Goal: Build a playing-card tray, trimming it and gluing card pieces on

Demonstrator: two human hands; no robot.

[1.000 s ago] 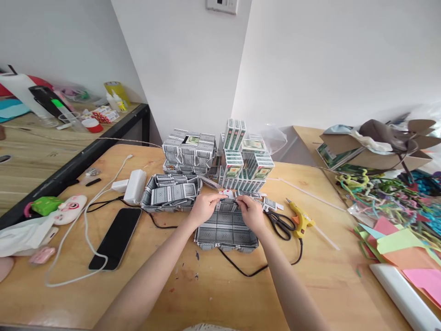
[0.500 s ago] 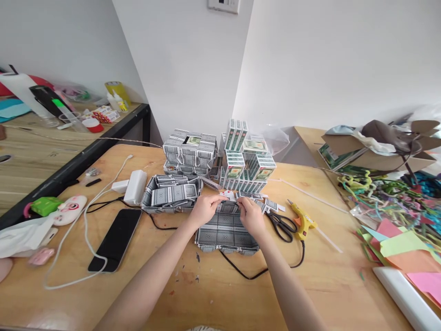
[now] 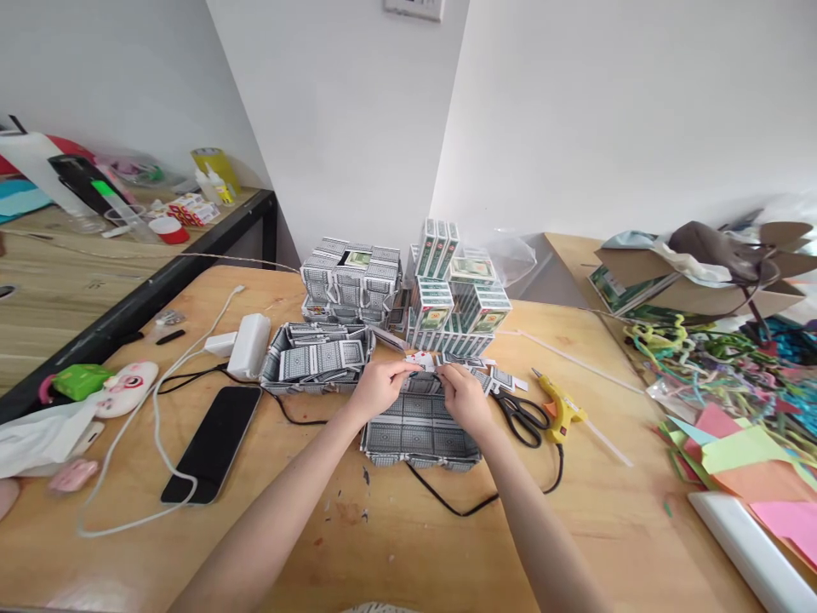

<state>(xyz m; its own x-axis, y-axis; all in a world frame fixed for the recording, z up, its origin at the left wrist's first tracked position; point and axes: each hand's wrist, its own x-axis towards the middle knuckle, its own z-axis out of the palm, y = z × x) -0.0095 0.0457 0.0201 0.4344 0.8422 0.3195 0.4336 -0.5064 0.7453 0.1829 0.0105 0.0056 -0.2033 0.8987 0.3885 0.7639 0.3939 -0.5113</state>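
My left hand (image 3: pixel 378 388) and my right hand (image 3: pixel 463 397) meet over the far rim of a shallow tray made of playing cards (image 3: pixel 418 438). Both pinch a small folded playing card (image 3: pixel 422 361) with red marks, held between their fingertips. A second card tray (image 3: pixel 317 360) holding loose cards sits just left of my left hand. Behind them stand stacked card blocks (image 3: pixel 353 277) and card boxes (image 3: pixel 457 300).
Black scissors (image 3: pixel 520 415) and a yellow glue gun (image 3: pixel 557 403) lie right of my right hand, its black cord (image 3: pixel 447 502) running under the tray. A phone (image 3: pixel 204 443), white charger (image 3: pixel 249 345) and cable lie left. Coloured paper (image 3: pixel 740 451) and pipe cleaners (image 3: pixel 715 358) crowd the right.
Both hands stay pinched on the small card at the tray's far rim, shifting only slightly. The view has drifted a little.
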